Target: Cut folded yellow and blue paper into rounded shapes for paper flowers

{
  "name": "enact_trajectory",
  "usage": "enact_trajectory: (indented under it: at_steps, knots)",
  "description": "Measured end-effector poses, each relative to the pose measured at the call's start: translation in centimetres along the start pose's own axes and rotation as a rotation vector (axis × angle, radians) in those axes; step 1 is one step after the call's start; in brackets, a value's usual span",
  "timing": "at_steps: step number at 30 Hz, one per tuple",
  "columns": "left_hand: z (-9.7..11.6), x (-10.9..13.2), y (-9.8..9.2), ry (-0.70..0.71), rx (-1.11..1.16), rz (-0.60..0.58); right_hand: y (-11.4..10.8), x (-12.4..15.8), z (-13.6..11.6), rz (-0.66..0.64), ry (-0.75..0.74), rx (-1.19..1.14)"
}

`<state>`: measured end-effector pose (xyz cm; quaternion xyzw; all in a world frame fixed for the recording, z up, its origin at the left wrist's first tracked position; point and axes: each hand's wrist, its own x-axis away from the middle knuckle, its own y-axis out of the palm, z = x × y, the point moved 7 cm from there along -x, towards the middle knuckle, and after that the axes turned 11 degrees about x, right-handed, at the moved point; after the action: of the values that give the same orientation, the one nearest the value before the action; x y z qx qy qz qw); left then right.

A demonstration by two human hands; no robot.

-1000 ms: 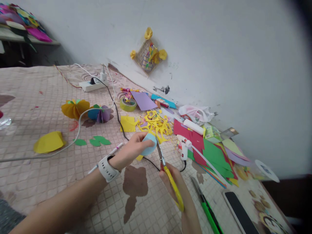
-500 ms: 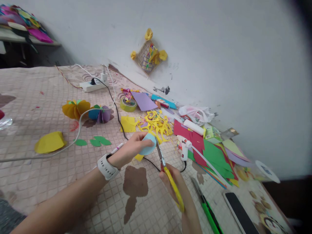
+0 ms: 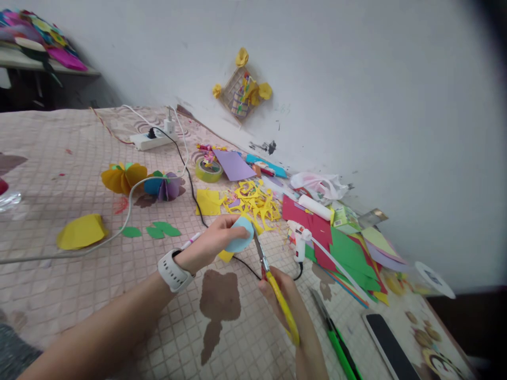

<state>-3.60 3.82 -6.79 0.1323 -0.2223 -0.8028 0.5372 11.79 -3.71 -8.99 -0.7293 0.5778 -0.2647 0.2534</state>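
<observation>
My left hand (image 3: 216, 240), with a white watch (image 3: 175, 271) on its wrist, pinches a light blue rounded paper piece (image 3: 240, 237). Some yellow paper shows at the upper edge of the blue piece. Yellow-handled scissors (image 3: 283, 306) are in my right hand (image 3: 279, 290), with their blades pointing up at the right edge of the blue piece. Yellow paper scraps (image 3: 263, 203) lie just beyond the blades. Green leaf shapes (image 3: 163, 229) and a stack of yellow paper (image 3: 82, 232) are to the left of my left hand.
A white glue gun (image 3: 300, 243) lies right of the scissors, near red and green sheets (image 3: 352, 258). A green cutter (image 3: 336, 338) and a phone (image 3: 390, 345) are at the lower right. Cables run from a power strip (image 3: 152, 139). Folded paper pumpkins (image 3: 123, 178) stand at the left.
</observation>
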Motion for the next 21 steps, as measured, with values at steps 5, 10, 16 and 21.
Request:
enact_trajectory:
  at_steps: [5,10,16,21]
  knots:
    - [0.0,0.0,0.0,-0.01,-0.005,-0.003,0.3,-0.1,0.4,-0.038,0.026,-0.055]
    - [0.0,-0.1,-0.2,-0.032,-0.025,0.0,0.3,-0.4,0.8,-0.024,0.019,-0.106]
    - [-0.2,-0.1,0.1,-0.09,-0.084,-0.086,0.4,0.0,0.0,-0.087,-0.009,-0.13]
    - [-0.6,0.3,0.8,-0.133,-0.145,-0.175,-0.1,0.8,-0.8,-0.042,-0.042,-0.071]
